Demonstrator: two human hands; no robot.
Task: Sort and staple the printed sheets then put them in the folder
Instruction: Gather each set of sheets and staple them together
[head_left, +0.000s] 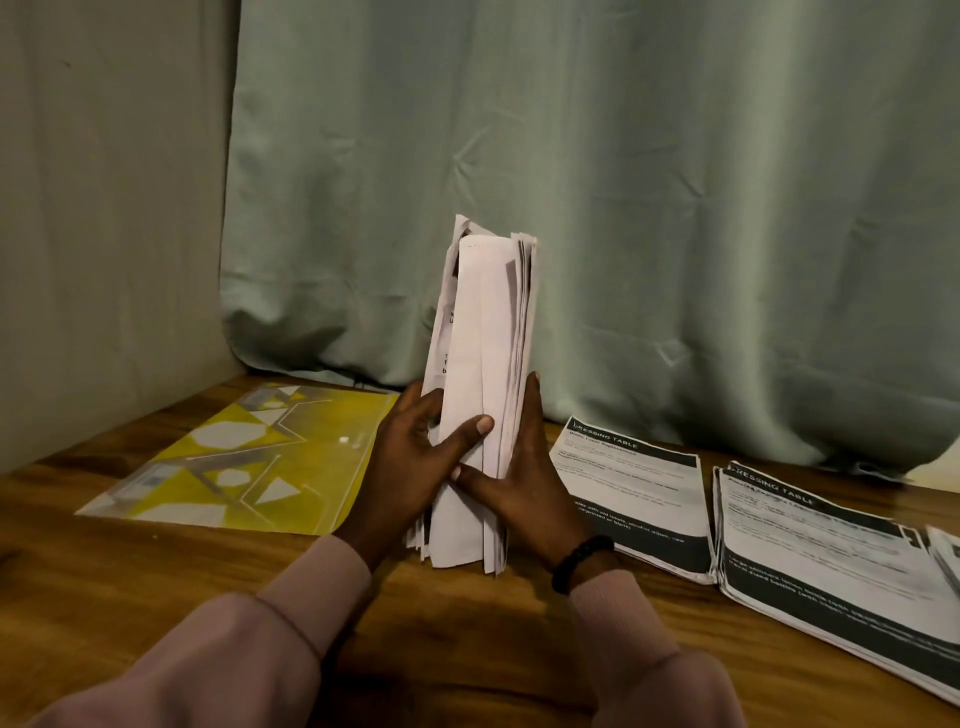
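Note:
A thick bundle of printed sheets (483, 353) stands upright on its lower edge on the wooden table (467, 639), bowed so its top curls over. My left hand (415, 467) grips its left side, thumb across the front. My right hand (524, 483) grips its right side, thumb on the front and fingers up the edge. A yellow patterned plastic folder (234, 462) lies flat to the left. Two stacks of printed sheets with dark headers lie flat to the right, one near (634, 499) and one farther right (831, 566). No stapler is in view.
A pale green curtain (623, 208) hangs behind the table and reaches its back edge. A plain wall (104, 208) closes the left side. More sheet edges (948, 551) show at the far right border.

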